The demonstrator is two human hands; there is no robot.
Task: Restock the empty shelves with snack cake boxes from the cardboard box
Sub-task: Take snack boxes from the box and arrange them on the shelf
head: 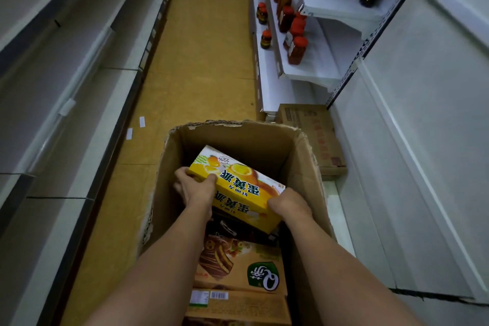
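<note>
Yellow cake box (pixel 238 188) sits tilted inside the carton (pixel 301 167), raised above the stock beneath, one end toward the carton's far wall. I have my left hand (pixel 195 188) curled round its left end, thumb on top. My right hand (pixel 288 205) clasps the near right corner, though I cannot tell how its fingers lie underneath. A brown box (pixel 238 264) rests flat below, by the carton's near edge. Bare shelves (pixel 79 61) run along the left of the aisle, with more on the right. Bottles (pixel 296 42) stand on the far right shelf. My worry is the carton's tall walls: lifting at this tilt could catch a corner on the rim. With the right grip only at a corner, the box could twist loose and drop.
</note>
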